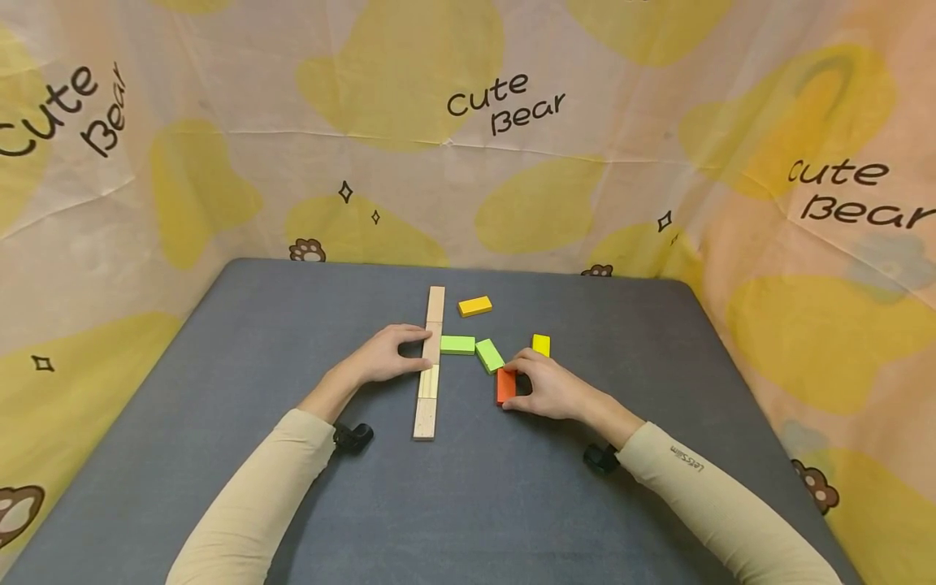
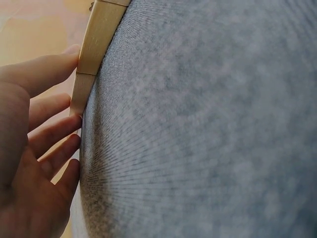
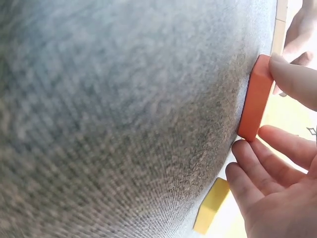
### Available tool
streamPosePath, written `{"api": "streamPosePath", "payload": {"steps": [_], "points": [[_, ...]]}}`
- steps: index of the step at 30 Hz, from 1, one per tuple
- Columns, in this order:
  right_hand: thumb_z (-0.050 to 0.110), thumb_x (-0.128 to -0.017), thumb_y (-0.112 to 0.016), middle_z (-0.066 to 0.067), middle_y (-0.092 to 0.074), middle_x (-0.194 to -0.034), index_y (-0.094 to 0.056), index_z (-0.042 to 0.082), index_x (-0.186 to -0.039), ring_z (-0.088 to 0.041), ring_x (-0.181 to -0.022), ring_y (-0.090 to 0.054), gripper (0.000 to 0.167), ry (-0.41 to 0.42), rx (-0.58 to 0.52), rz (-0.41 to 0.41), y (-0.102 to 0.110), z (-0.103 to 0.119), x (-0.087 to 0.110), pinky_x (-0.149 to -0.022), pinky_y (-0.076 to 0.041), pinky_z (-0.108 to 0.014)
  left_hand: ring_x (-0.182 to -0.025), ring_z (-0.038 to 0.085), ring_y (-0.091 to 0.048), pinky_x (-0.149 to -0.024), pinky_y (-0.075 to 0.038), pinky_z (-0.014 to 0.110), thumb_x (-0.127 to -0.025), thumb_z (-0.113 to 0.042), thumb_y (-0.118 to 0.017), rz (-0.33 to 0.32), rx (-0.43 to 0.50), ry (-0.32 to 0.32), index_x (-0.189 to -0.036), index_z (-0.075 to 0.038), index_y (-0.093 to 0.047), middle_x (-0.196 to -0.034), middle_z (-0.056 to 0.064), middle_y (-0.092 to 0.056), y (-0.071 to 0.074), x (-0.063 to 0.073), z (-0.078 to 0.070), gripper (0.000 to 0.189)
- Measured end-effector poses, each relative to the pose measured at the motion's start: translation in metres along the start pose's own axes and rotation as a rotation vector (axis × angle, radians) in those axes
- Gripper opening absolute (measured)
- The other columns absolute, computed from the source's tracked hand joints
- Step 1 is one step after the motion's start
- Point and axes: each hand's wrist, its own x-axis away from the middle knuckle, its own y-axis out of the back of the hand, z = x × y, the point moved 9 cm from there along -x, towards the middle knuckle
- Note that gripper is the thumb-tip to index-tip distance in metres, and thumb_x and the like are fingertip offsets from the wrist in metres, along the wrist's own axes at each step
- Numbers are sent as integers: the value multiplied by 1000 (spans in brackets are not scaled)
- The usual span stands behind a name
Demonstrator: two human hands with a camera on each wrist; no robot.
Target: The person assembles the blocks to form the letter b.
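Layout seen from your head camera. A printed cloth (image 1: 409,49) filled the upper frame and both sides; a grey table (image 1: 468,512) spread across the lower frame. Your right hand (image 1: 553,388), right of centre, pinched the orange block (image 1: 505,387) by its ends, thumb below and fingertip above. Your left hand (image 1: 382,355), left of centre, had thumb and fingers apart, tips against the left side of the row of wooden blocks (image 1: 434,345), clasping nothing. That row ran from upper to lower centre.

Key relation: the orange block lay within your right hand's grip, the nearer hand, and to the right of the row; its long axis ran up and down the frame, roughly parallel to the row. Its upper end sat just beside the tilted green block (image 1: 489,356); whether they touched, you could not tell. The level green block (image 1: 458,345) met the row crosswise. The amber block (image 1: 475,306) lay above it; the yellow block (image 1: 541,344), farther right, was partly hidden by your right hand. No container was in view.
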Motion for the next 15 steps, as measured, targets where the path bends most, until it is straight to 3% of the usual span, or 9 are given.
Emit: {"api": "streamPosePath", "payload": {"steps": [15], "points": [[41,-87,-82,-2,-61,-123,-67,5,-130,-21,-113,-60,58,15,-11,-46,10,-3,2,-100,-50,-40,-144,40,-37,-115,-30,59,-93,-43,-73,4,4,5,-150,-9,-53,-153,17,-47,1,0,-2,69]]}}
